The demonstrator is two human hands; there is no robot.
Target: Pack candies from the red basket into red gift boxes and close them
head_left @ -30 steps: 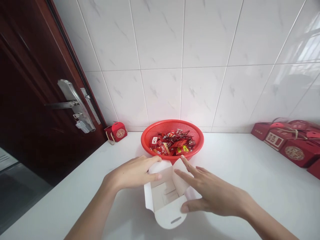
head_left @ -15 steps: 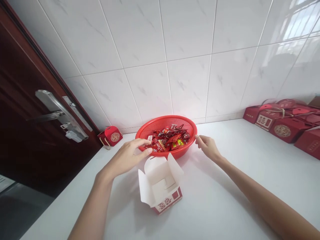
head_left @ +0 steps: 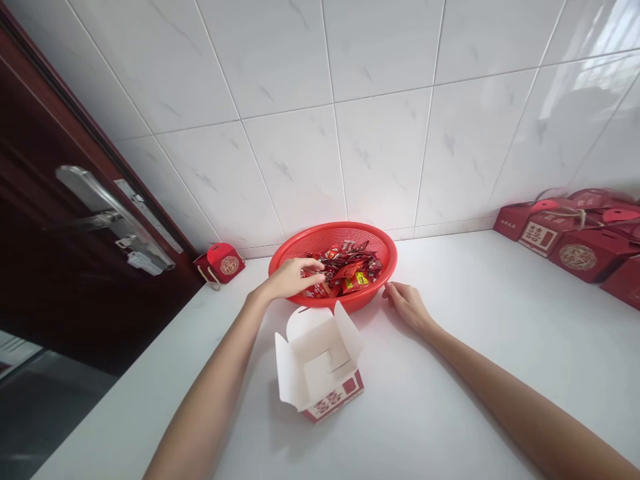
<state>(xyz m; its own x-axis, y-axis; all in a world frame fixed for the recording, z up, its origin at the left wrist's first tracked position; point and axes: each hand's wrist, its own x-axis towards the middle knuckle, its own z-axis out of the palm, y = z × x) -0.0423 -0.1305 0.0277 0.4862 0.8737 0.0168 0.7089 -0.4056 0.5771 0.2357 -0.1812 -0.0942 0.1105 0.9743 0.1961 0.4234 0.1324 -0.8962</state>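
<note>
A red plastic colander (head_left: 330,230) stands against the tiled wall, filled with small wrapped sweets (head_left: 350,263), mostly in red wrappers. My left hand (head_left: 295,277) is over the sweets at the colander's left side; its thumb and fingers are apart, and nothing shows between them. At the right front of the colander, my right hand (head_left: 407,305) has its fingers curled at the edge, just under the rim. In front sits an open paper gift box (head_left: 323,363), white inside, with red printing on its front and its flaps raised. Its visible inside holds nothing.
Several closed red gift boxes (head_left: 575,233) are grouped at the right by the wall. One small red box (head_left: 220,263) with a cord handle stands at the left, near a dark red door (head_left: 40,267) with a metal handle. All boxes rest on a white table (head_left: 480,293).
My left hand has moved right and further in over the sweets. My right hand has slid slightly lower along the colander's edge. The view has shifted a little.
</note>
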